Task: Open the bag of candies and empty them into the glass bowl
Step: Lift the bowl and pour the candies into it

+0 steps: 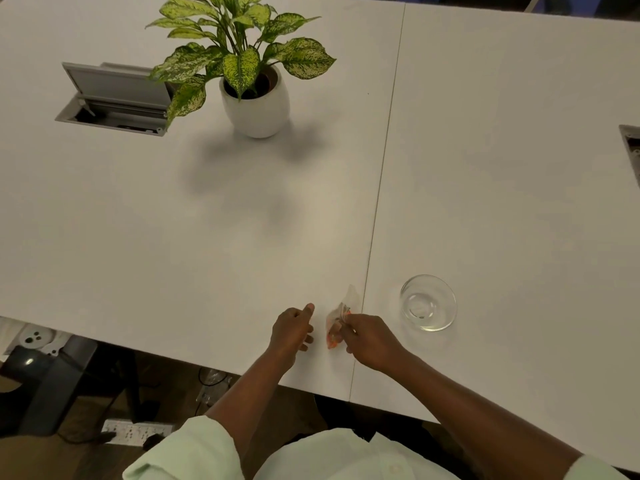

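Observation:
A small clear plastic bag of candies (335, 323) with orange pieces at its lower end is pinched by my right hand (370, 337) just above the white table (242, 237). Its top corner sticks up past my fingers. My left hand (292, 329) hovers just left of the bag, fingers loosely curled, thumb pointing up, holding nothing. An empty glass bowl (428, 302) stands on the table to the right of my right hand, a short gap away.
A potted plant in a white pot (256, 98) stands at the back of the table. An open cable hatch (114, 98) is set into the table at back left, another (632, 147) at the right edge. The table's near edge runs just below my hands.

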Demonstrator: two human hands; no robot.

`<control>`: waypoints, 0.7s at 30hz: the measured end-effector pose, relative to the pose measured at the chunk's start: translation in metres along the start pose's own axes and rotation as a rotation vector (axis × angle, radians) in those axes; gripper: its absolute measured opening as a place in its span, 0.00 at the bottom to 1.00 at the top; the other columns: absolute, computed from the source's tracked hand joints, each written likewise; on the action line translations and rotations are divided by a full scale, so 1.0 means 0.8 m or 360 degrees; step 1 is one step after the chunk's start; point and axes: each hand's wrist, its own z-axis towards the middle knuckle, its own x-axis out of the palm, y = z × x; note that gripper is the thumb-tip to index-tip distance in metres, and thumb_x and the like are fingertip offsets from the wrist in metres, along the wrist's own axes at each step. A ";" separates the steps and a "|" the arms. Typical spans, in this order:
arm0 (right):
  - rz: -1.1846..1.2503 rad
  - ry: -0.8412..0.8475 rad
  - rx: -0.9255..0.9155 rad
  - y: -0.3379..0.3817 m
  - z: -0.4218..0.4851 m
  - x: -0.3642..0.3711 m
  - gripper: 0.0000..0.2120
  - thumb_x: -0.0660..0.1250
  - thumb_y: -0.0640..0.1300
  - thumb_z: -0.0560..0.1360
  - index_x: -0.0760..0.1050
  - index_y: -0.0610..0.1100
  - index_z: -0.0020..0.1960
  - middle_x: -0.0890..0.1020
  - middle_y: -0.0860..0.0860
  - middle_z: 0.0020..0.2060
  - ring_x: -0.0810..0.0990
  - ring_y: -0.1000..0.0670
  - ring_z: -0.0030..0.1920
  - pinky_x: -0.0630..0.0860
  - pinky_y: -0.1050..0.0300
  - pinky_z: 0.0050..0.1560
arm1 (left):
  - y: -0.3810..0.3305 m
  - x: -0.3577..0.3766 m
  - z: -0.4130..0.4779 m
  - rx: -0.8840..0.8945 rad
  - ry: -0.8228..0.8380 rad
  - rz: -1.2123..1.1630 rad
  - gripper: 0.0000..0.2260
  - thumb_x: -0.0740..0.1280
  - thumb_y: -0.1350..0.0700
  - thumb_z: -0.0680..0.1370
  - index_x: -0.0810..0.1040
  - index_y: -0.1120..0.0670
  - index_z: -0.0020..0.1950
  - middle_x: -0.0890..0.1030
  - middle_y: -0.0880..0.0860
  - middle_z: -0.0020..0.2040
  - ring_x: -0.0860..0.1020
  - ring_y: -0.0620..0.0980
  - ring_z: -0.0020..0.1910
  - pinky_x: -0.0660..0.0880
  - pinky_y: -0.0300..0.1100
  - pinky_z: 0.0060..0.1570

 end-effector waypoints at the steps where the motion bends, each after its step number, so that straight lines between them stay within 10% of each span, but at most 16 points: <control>1: 0.0065 -0.0006 -0.0017 -0.001 -0.003 -0.006 0.18 0.56 0.46 0.85 0.81 0.37 0.58 0.86 0.41 0.54 0.85 0.43 0.50 0.80 0.46 0.57 | 0.001 0.004 0.002 -0.0041 0.0053 -0.0028 0.20 0.62 0.42 0.82 0.78 0.60 0.57 0.84 0.60 0.49 0.81 0.55 0.40 0.77 0.48 0.40; 8: 0.0605 0.0088 0.0024 -0.023 -0.023 -0.044 0.15 0.59 0.48 0.83 0.83 0.43 0.56 0.88 0.48 0.49 0.84 0.53 0.40 0.77 0.60 0.38 | -0.001 0.042 -0.002 -0.0262 0.0559 -0.0719 0.17 0.58 0.50 0.83 0.79 0.61 0.57 0.81 0.62 0.48 0.80 0.57 0.41 0.75 0.47 0.39; 13: 0.0959 0.0060 0.0136 -0.060 -0.034 -0.069 0.14 0.60 0.47 0.83 0.84 0.46 0.50 0.88 0.45 0.47 0.83 0.53 0.38 0.76 0.63 0.33 | -0.015 0.065 -0.007 -0.0260 0.0475 -0.0883 0.10 0.62 0.59 0.80 0.78 0.60 0.42 0.81 0.58 0.37 0.81 0.54 0.34 0.79 0.45 0.33; 21: 0.1357 0.0060 0.0332 -0.121 -0.043 -0.102 0.14 0.61 0.46 0.83 0.82 0.40 0.56 0.88 0.47 0.42 0.82 0.52 0.35 0.75 0.61 0.32 | -0.051 0.119 -0.025 -0.0140 0.0262 -0.0669 0.12 0.67 0.54 0.82 0.80 0.61 0.44 0.83 0.59 0.39 0.82 0.56 0.36 0.80 0.46 0.32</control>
